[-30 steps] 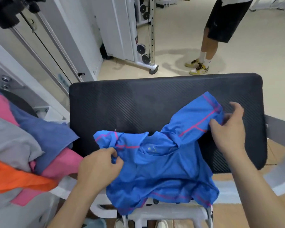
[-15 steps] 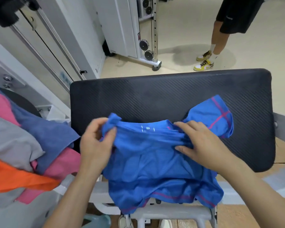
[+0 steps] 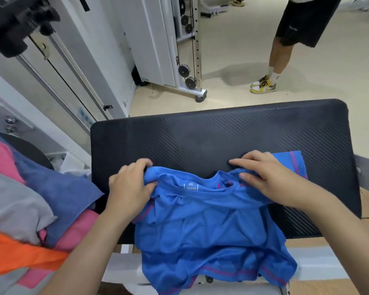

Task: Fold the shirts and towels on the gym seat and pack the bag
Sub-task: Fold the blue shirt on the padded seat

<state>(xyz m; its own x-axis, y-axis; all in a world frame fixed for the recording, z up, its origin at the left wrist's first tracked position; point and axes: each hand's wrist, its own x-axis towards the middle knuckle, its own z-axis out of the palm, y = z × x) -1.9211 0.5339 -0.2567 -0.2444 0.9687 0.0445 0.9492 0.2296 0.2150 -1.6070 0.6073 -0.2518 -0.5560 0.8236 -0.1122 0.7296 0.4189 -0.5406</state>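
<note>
The bystander [image 3: 294, 28] is cropped above the waist; lower print on the shirt label [image 3: 191, 186] is illegible.

Left grip [image 3: 130, 188], right grip [image 3: 268, 177] — both bare (forearms [image 3: 90, 241] bare too, up to frame edge).

The only thing I can read is the size print [image 3: 191, 184] inside the collar of the blue shirt [image 3: 211, 231], which lies over the near edge of the black seat [image 3: 222, 135]. It is a pale letter M between two short upright lines. A smaller line of characters sits just under it, too blurred to read. The small mark on a bystander's black shorts [image 3: 303, 24] is too tiny to read.
</note>
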